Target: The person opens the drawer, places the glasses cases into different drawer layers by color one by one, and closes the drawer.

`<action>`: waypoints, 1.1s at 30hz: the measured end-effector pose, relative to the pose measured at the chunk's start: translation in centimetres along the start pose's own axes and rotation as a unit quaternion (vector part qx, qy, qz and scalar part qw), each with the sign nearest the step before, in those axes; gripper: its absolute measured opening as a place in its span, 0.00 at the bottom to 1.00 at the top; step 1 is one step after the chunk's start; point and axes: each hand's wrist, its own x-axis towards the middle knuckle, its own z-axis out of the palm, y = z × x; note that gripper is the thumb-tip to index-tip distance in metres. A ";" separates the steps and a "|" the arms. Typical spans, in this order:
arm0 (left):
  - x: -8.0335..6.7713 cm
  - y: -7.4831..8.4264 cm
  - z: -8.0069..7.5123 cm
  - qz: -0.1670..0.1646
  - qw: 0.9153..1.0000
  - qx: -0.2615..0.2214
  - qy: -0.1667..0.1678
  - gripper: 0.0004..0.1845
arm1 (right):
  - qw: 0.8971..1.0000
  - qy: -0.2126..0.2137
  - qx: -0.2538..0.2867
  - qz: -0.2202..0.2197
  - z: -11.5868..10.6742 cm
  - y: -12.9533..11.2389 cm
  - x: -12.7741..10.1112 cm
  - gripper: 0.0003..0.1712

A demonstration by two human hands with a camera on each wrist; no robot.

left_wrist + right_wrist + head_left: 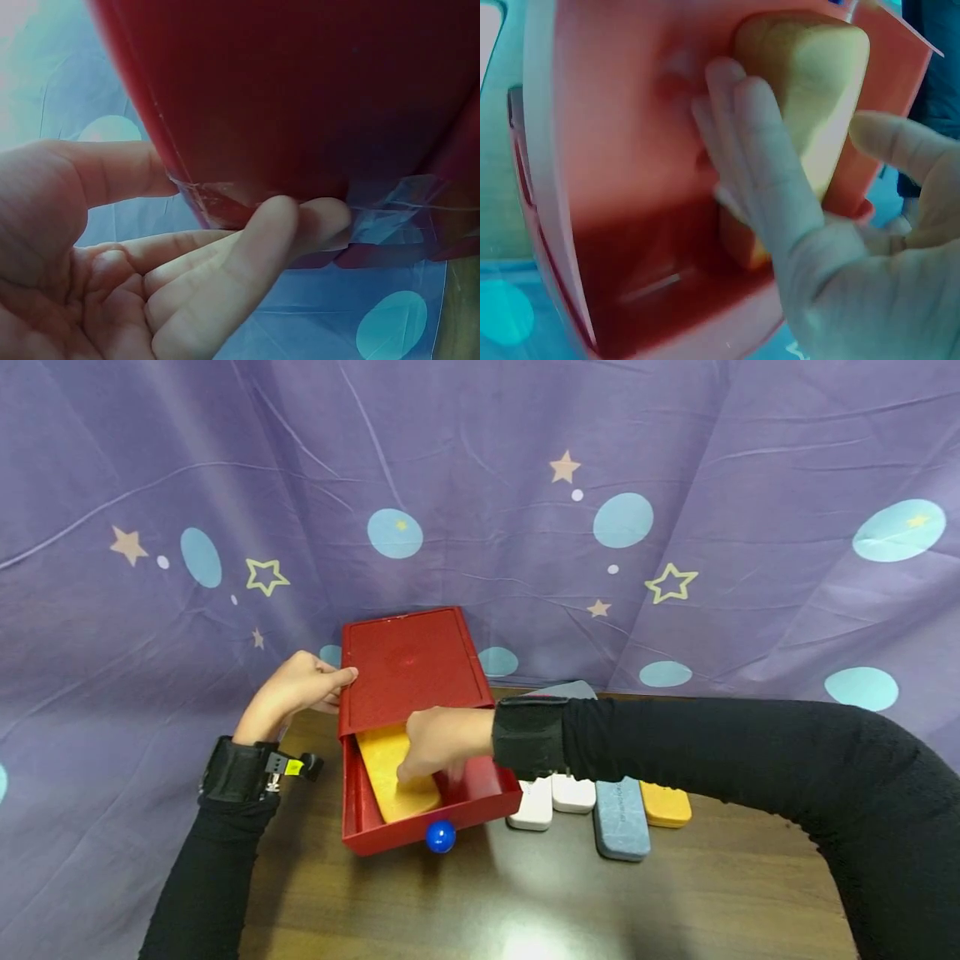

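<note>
the right hand [435, 745] reaches into the open red drawer [480, 793], its fingers [739, 142] straight and close together, pressing flat on the yellow block [393, 774] lying inside. the block looks light, stiff and slightly rough; its long edges seem best to take. the left hand [296, 689] braces the red box [408, 664], fingers curled at its corner. 4 more blocks [621, 818] sit on the table [525, 893]; the grey one's writing is unreadable.

Left hand [300, 689] at centre-left of the head view, thumb and curled fingers [247, 247] pinching inward. Right hand [438, 742] near frame centre, palm down, straight fingers [757, 150] pressing; black-sleeved forearm stretches to the right edge.
</note>
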 end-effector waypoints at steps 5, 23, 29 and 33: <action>0.1 0.2 0.1 -0.007 1.000 -0.008 -0.009 0.25 | 0.999 -0.030 0.000 -0.034 -1.7 0.3 -1.7 0.17; 0.0 0.1 -0.1 -0.006 1.000 0.005 -0.004 0.26 | 0.992 0.046 -0.026 -0.113 -7.1 4.2 -6.6 0.13; 0.2 -0.3 -0.2 -0.004 1.000 0.005 -0.009 0.26 | 0.988 0.077 -0.019 -0.133 -7.9 7.3 -7.5 0.14; 0.1 -0.2 -0.2 -0.007 1.000 0.010 -0.007 0.26 | 0.984 0.111 -0.029 -0.136 -8.0 10.1 -7.7 0.16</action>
